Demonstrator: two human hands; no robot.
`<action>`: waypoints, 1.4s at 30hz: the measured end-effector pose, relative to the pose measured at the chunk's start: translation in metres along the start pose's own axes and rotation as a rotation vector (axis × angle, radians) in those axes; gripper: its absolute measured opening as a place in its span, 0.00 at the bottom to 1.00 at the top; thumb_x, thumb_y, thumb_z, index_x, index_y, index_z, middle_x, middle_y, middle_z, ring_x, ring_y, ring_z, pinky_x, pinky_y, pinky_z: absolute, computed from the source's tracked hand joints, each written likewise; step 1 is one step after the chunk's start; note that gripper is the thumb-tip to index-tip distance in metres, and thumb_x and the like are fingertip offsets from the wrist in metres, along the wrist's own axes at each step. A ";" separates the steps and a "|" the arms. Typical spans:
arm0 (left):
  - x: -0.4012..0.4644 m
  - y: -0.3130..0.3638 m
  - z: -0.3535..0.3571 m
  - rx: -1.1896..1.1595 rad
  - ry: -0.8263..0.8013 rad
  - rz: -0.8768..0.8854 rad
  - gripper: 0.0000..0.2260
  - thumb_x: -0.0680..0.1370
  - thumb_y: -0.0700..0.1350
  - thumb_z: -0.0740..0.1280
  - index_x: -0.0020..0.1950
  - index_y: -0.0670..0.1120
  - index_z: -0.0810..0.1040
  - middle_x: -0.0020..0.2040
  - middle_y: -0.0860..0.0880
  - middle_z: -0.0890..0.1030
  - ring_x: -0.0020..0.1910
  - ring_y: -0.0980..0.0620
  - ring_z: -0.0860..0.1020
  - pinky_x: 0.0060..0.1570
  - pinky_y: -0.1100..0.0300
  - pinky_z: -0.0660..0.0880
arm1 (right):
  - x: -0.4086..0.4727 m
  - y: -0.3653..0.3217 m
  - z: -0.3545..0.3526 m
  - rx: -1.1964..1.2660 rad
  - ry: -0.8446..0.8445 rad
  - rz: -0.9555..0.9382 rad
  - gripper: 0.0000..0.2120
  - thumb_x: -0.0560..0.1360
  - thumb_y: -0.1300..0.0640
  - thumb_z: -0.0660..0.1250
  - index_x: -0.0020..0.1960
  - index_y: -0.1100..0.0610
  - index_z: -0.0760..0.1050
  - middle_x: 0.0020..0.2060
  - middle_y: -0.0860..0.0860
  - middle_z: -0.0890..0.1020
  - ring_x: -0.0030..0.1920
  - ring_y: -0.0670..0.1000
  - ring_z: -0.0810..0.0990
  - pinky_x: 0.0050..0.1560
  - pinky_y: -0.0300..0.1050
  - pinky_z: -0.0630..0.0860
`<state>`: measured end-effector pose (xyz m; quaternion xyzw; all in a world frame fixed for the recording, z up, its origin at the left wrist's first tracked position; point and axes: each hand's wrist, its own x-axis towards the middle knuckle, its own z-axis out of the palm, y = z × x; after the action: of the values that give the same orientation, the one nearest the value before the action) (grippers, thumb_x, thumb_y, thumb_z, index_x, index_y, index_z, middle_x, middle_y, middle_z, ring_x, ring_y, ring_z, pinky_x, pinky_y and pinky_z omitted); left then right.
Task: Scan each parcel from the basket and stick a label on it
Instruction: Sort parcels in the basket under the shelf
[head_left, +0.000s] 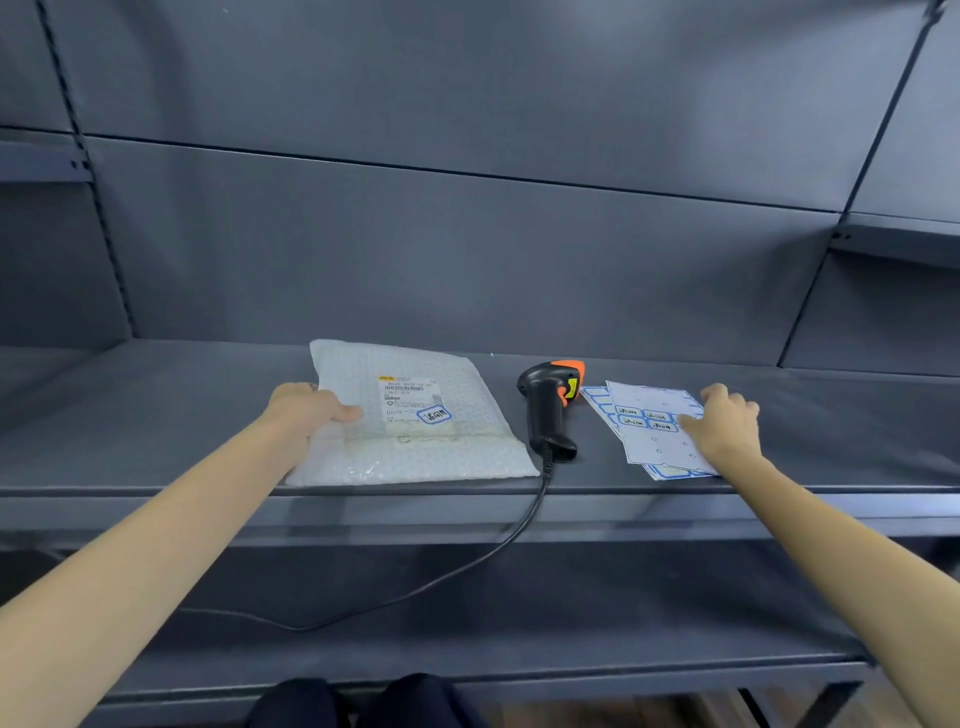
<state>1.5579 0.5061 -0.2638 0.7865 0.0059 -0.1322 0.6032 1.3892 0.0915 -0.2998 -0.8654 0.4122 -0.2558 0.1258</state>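
With a blue-bordered label (434, 415) already on it, the left hand (306, 408) grips the bubble-wrap parcel (415, 415) while the right hand's (727, 423) curled fingers rest on the label sheets (649, 421); the basket is out of view.

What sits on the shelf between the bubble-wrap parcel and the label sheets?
In the head view, the barcode scanner lies between the parcel and the label sheets, its cable trailing off the shelf's front edge.

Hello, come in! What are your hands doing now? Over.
Left hand gripping bubble-wrap parcel, blue label already on. Right hand on label sheets. Scanner lying between, nothing blocking.
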 end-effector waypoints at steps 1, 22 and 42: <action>-0.002 0.000 -0.001 -0.020 -0.025 0.021 0.17 0.74 0.36 0.72 0.61 0.41 0.71 0.63 0.46 0.73 0.60 0.45 0.70 0.57 0.55 0.65 | -0.001 -0.004 0.000 0.000 -0.001 -0.013 0.22 0.76 0.57 0.67 0.65 0.66 0.67 0.60 0.65 0.73 0.62 0.64 0.66 0.59 0.53 0.65; -0.068 0.028 0.050 -0.334 -0.230 0.298 0.12 0.75 0.36 0.71 0.55 0.45 0.74 0.52 0.47 0.82 0.46 0.45 0.82 0.50 0.46 0.78 | -0.024 0.018 -0.067 -0.229 0.037 -0.188 0.25 0.80 0.51 0.59 0.71 0.66 0.63 0.63 0.62 0.74 0.65 0.61 0.70 0.63 0.52 0.65; -0.179 -0.003 0.303 -0.141 -0.705 0.388 0.12 0.74 0.32 0.70 0.53 0.45 0.74 0.44 0.54 0.79 0.42 0.57 0.77 0.36 0.65 0.71 | -0.138 0.292 -0.120 -0.358 0.047 0.332 0.21 0.77 0.53 0.62 0.66 0.63 0.69 0.64 0.61 0.75 0.66 0.60 0.70 0.66 0.53 0.64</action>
<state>1.3235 0.2459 -0.3003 0.6363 -0.3406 -0.2767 0.6345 1.0614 0.0142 -0.3716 -0.7882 0.5901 -0.1746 0.0011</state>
